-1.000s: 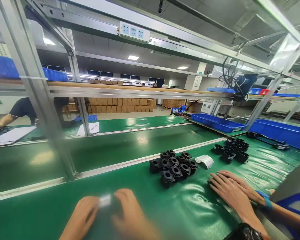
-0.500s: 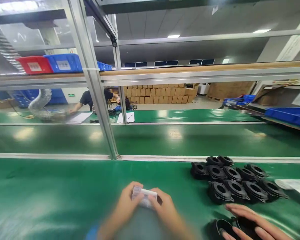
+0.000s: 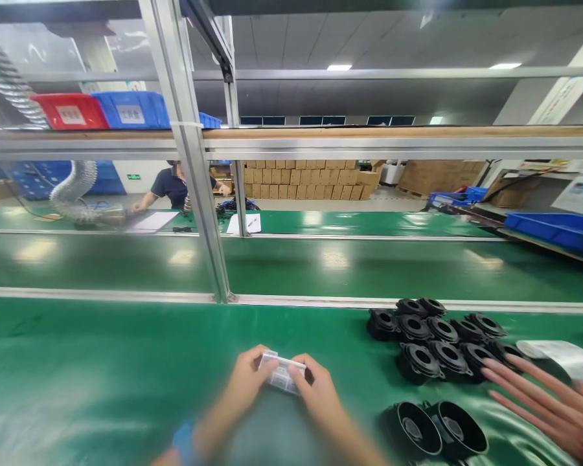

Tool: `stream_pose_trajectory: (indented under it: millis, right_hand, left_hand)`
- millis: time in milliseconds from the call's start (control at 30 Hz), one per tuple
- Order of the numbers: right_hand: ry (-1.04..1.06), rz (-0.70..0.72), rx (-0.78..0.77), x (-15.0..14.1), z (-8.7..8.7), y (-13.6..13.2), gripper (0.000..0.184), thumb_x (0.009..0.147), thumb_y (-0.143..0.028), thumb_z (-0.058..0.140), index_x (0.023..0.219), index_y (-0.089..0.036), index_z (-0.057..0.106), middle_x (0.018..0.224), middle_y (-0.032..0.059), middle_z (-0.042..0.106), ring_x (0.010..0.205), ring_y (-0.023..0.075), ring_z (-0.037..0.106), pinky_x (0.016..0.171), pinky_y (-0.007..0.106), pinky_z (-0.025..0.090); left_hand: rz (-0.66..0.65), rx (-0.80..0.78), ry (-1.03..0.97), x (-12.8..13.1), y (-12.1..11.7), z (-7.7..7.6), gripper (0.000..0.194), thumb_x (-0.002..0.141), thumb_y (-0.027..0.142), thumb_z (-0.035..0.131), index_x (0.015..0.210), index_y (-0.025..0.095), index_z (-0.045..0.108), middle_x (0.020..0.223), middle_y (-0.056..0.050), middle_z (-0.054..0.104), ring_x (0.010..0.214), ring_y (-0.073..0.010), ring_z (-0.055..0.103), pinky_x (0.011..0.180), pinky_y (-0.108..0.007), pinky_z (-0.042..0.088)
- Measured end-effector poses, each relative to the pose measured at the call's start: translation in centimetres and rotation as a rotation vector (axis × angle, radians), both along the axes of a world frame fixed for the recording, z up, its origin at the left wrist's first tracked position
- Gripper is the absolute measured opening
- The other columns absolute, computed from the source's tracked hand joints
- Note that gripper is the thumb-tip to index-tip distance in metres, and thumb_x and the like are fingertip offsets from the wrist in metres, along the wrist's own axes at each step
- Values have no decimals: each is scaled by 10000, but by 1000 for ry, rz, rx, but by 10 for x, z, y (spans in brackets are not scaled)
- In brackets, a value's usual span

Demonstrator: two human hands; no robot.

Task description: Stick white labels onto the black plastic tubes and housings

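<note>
Above the green tabletop, a small pale, translucent box-like piece with grey markings is held level in front of me. My left hand is closed on its left end, thumb on the near face. My right hand grips the other end the same way; a dark spot shows by its fingers. What exactly the piece is, I cannot make out. A blue band is around my left wrist.
Several black round speaker-like parts stand in rows at right. Nearer are two black cups. Another person's spread hand reaches in from the right, near a white sheet. A metal post rises behind the table.
The other person's hand has left the two black cups and moved right and up, fingers spread. My hands keep hold of the pale piece, now tilted slightly more.
</note>
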State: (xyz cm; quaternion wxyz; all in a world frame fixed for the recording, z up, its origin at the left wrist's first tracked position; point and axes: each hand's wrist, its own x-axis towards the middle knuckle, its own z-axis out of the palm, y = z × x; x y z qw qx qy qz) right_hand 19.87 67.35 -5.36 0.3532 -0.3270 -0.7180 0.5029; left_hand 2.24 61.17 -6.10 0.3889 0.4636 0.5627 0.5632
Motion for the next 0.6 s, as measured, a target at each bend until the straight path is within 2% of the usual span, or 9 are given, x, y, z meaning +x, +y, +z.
stream_pose_trajectory:
  millis: [167,233,333,400,533,600]
  right_hand:
    - [87,-70,81,-10,11,-14,177,833,-301,583,898,-179,693,930,65,661,910,238,613,837,325,453]
    - [83,-116,93,-16,18,-24,112,789,-269,634,822,-192,709,863,40,673,863,222,628,811,306,471]
    - [61,-198,89,-25,23,-27,69,759,-211,673,801,-198,726,821,8,696,816,191,647,758,260,484]
    - [66,-223,84,-27,25,-28,70,746,-200,676,791,-196,730,811,2,703,796,183,650,742,247,486]
    - [107,-184,58,-22,24,-31,122,766,-261,624,795,-185,714,807,31,691,797,211,634,748,278,486]
    - [114,-152,30,-21,20,-26,160,804,-314,611,819,-181,698,825,49,683,814,230,626,760,297,481]
  left_hand:
    - [-32,15,72,-3,-9,5,284,784,444,701,781,160,693,780,-32,650,756,-180,561,708,-246,436]
    - [-67,-3,100,-10,-13,-2,298,786,470,698,801,172,712,835,-46,685,815,-207,585,764,-264,453]
    - [-27,-85,201,-25,-4,-19,388,726,561,721,873,203,729,938,-42,722,917,-252,626,832,-289,481]
    - [-12,-89,224,-28,1,-24,419,701,591,727,871,208,731,948,-40,730,934,-266,640,831,-295,497]
    - [-74,-8,168,-10,-6,-6,377,780,558,671,808,186,722,814,-49,703,795,-229,615,733,-280,480]
    - [-29,26,161,0,-4,4,380,760,551,693,749,172,711,760,-47,675,746,-208,590,692,-269,456]
